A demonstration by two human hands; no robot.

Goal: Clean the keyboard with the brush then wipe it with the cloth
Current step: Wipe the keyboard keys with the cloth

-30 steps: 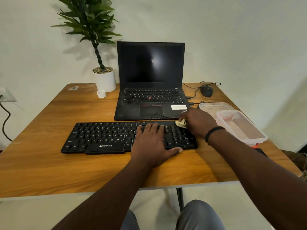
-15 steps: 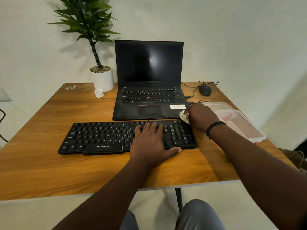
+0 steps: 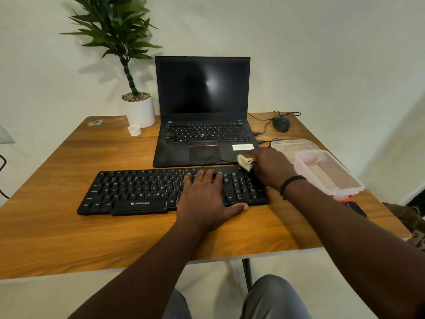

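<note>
Our left hand [image 3: 207, 199] lies with fingers flat on the keyboard [image 3: 142, 192]; just right, our right hand [image 3: 271, 169] fingers bunch the cloth [image 3: 245, 162] at its far corner.

soft even light, sharp centre, warped edges

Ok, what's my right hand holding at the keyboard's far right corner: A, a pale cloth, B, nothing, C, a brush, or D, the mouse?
A: the right hand grips a bunched pale cloth at the far right corner of the keyboard.
</note>
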